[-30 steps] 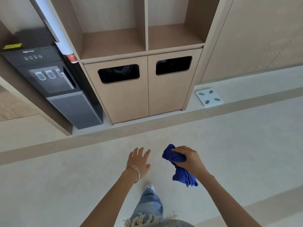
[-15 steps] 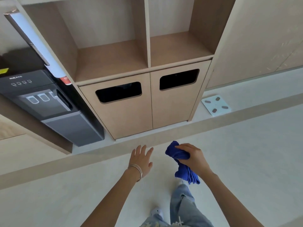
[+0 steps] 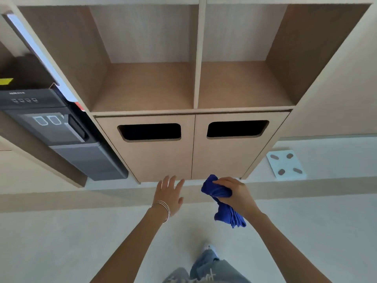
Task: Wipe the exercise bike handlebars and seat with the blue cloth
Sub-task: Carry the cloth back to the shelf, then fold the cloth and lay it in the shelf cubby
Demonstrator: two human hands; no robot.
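Looking down from head height at a person's two bare forearms, stretched out over a pale, smooth floor [image 3: 61, 231]. The right hand [image 3: 238, 194] grips a crumpled deep-blue soft cloth [image 3: 215, 189]. Fingers and thumb curl round its bunched upper part, and a loose tail of folds hangs below the wrist. The left hand [image 3: 169, 193], with thin silver bangles [image 3: 163, 209] at the wrist, holds nothing. Its fingers are straight and slightly spread, palm down, near the cloth but not touching it.

The cloth looks light, limp and unbreakable, probably a plush fabric that will not slide out of a grip. It should mould easily round curved bars and a padded seat. The best hold is likely a gathered wad in the palm, with the dangling tail tucked in so it cannot drag or snag.

No exercise bike, handlebars or seat appear in this view, so the wiping seems not yet started.

Directly ahead stands a light wooden cabinet [image 3: 163, 158] with two lower doors, each cut with a dark rounded slot, and two open shelf bays [image 3: 146, 86] above. A black and grey water dispenser [image 3: 61, 129] stands against its left side. A small white bathroom scale [image 3: 285, 164] lies on the floor to the right of the cabinet's base.

The cabinet front is near the hands, leaving little room forward. Open floor spreads to the left, to the right and back toward the person's feet, where a leg in faded blue jeans [image 3: 208, 268] shows.
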